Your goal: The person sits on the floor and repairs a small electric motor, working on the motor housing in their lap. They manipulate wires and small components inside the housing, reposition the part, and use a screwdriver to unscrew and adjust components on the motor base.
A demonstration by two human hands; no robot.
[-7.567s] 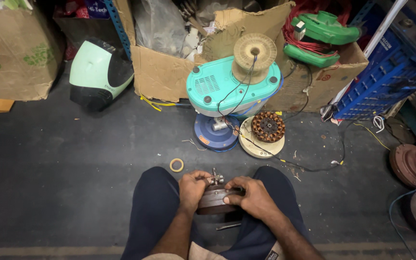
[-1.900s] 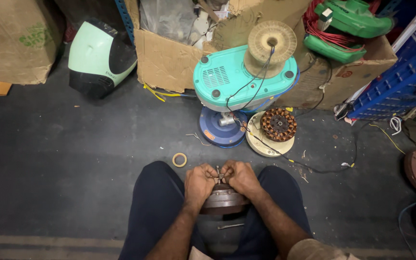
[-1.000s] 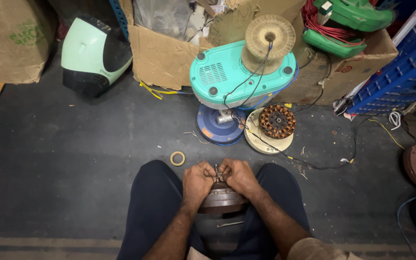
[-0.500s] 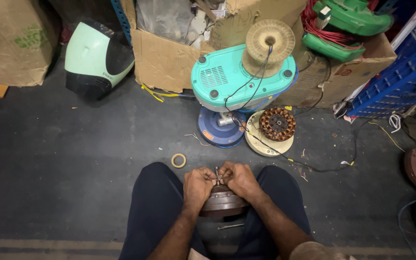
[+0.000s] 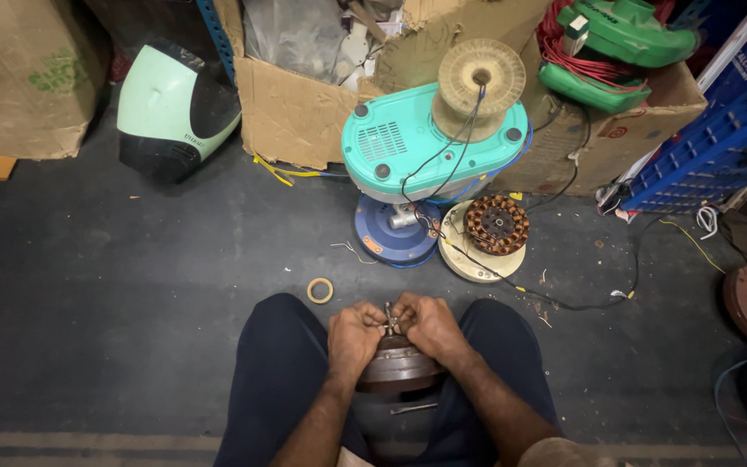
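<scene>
Motor housing (image 5: 398, 367), judged heavy and rigid, is being steadied between knees; its shaft (image 5: 387, 316) is being pinched by closed fingers of left hand (image 5: 354, 339) and right hand (image 5: 430, 324).

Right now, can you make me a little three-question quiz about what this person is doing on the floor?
1. True or false: both the left hand and the right hand are on the round metal motor housing.
2. What small ring lies on the floor just ahead of the left knee?
A) roll of tape
B) a coin
C) a key
3. What colour is the winding machine ahead?

Key: 1 true; 2 A; 3 teal.
</scene>
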